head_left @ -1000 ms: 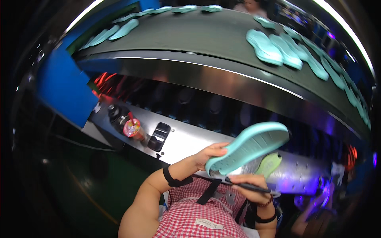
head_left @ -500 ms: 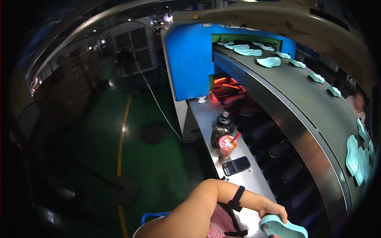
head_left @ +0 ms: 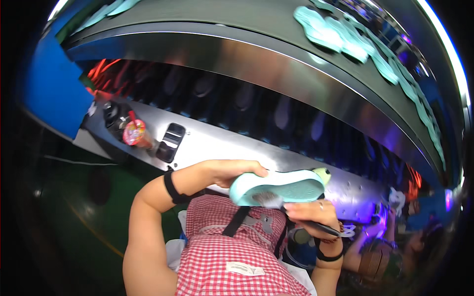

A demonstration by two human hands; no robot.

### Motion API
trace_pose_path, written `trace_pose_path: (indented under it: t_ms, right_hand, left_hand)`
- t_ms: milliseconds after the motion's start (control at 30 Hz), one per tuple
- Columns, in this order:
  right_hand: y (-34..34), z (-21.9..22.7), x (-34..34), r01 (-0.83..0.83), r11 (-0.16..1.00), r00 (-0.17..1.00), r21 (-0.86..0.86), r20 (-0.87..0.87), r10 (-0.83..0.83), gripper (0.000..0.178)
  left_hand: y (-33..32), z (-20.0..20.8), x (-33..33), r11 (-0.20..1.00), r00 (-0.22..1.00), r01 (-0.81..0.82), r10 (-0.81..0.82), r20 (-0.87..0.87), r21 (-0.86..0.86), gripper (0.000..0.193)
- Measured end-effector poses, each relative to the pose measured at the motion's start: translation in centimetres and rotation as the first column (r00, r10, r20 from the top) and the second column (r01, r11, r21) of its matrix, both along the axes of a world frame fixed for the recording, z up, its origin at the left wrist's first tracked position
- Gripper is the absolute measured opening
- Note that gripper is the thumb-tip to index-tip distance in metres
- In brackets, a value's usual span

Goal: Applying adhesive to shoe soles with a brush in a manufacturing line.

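My left hand (head_left: 236, 170) grips the heel or toe end of a mint-green shoe sole (head_left: 303, 188), tilted so its hollow inner side faces me. Its fingers wrap around the left end, thumb along the upper edge. In my right hand (head_left: 316, 213) is a brush (head_left: 268, 199) with a dark handle passing beneath the fingers. The pale bristles, blurred, lie within the sole's hollow at its lower edge. Both hands are above the front of my red checked apron (head_left: 232, 251).
A metal ledge (head_left: 207, 148) bears a phone (head_left: 171, 143), a red-lidded drink cup (head_left: 136, 133) and a dark bottle (head_left: 114, 117). Beyond it, soles pass on a lower dark line. Mint soles (head_left: 321, 30) lie on the upper belt (head_left: 212, 12). Another person (head_left: 377, 256) is at the right.
My view has swung to the right and down. The sole, still in my left hand, now shows near the middle, and my right hand with the brush has come into clear view.
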State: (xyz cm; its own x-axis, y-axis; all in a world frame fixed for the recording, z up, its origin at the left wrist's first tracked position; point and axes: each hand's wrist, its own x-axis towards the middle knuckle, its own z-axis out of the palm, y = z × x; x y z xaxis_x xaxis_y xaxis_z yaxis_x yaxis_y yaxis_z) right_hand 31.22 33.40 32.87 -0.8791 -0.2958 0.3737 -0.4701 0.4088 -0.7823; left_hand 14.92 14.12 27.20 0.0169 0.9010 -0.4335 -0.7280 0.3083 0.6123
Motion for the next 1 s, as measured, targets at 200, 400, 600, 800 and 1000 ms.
trace_pose_path:
  t_ms: [200, 400, 600, 800, 1000]
  right_hand:
    - [1.1, 0.1, 2.5, -0.073, 0.992, 0.991, 0.1, 0.119, 0.06, 0.026]
    - [1.2, -1.2, 3.0, 0.038, 0.999, 0.993, 0.014, 0.109, -0.039, 0.026]
    - [1.1, -1.6, 3.8, 0.264, 0.96, 0.959, -0.097, 0.129, -0.251, 0.027]
    - [0.2, -0.5, 4.5, 0.087, 0.967, 0.993, -0.241, 0.098, -0.064, 0.02]
    - [-0.9, -4.8, 2.3, 0.457, 0.814, 0.87, -0.359, 0.372, -0.325, 0.02]
  left_hand:
    - [-0.3, 1.1, -0.1, 1.0, 0.99, 0.014, -0.011, -0.141, 0.016, 0.062]
    - [-1.6, 2.1, -0.4, 0.988, 0.96, -0.018, 0.059, -0.273, 0.151, 0.062]
    - [-3.0, 5.9, 2.0, 0.924, 0.856, -0.378, 0.372, -0.359, 0.057, 0.061]
    - [-3.6, -0.3, -0.9, 0.882, 0.759, -0.381, 0.126, 0.638, 0.279, 0.063]
    - [2.6, -5.0, 3.9, 0.765, 0.829, -0.534, 0.389, 0.403, 0.36, 0.093]
